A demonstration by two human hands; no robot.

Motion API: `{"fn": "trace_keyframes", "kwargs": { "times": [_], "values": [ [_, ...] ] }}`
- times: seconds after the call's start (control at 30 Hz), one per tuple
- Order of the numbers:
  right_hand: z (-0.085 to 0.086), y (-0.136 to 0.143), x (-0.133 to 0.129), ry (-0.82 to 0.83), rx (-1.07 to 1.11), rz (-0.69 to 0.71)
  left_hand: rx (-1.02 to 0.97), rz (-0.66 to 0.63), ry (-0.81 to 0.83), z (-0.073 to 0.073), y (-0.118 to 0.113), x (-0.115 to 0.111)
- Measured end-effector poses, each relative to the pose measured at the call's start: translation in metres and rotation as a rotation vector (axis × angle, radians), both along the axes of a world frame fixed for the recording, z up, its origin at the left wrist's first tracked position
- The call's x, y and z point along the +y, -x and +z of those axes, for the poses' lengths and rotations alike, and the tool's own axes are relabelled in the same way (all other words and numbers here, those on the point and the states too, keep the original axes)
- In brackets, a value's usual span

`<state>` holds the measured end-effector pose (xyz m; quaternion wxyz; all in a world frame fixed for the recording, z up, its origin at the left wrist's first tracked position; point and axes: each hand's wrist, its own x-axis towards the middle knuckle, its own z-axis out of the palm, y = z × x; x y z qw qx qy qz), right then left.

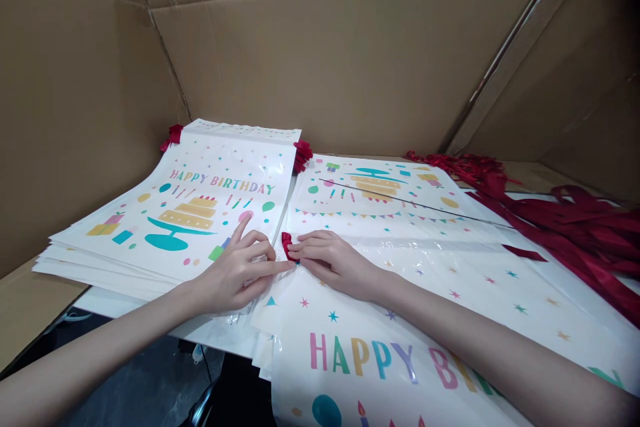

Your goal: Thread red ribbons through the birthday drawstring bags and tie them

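While facing a printed stack at nine o'clock, spreads the left hand at eight, touches a red ribbon tuft at seven, atop a birthday sheet, with the right hand at six, cannot tell whether pinching; has loose ribbons at three.

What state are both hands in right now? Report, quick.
Left hand: open, nothing visibly held, close to the red ribbon.
Right hand: touching the red ribbon; whether closed on it cannot be told.

head | on the person's head | looks forward, down | near the hands (cardboard wall beyond)
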<state>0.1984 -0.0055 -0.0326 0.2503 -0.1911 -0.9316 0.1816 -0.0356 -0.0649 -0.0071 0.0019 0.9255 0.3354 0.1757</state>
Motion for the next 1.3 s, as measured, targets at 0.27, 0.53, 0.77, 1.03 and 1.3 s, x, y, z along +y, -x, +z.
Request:
{"fn": "trace_keyframes", "kwargs": {
  "times": [0.27, 0.53, 0.77, 1.03, 1.3],
  "values": [
    [-0.0007, 0.0003, 0.0001, 0.002, -0.001, 0.003, -0.011, 0.007, 0.015, 0.0009, -0.0011, -0.0016],
    [-0.0008, 0.0000, 0.0000, 0.004, 0.001, 0.004, -0.006, 0.020, 0.037, 0.0007, -0.0013, -0.0012],
    [0.0009, -0.0026, -0.0015, 0.020, -0.009, 0.003, 0.015, 0.006, 0.115, 0.0030, -0.0013, 0.0004],
    [0.0016, -0.0041, -0.0015, 0.023, -0.019, 0.023, 0.020, 0.003, 0.186, 0.0055, -0.0015, 0.0011],
    [0.0012, -0.0044, -0.0018, 0.018, -0.023, 0.017, 0.006, 0.018, 0.233, 0.0066, -0.0021, 0.0017]
  ]
}}
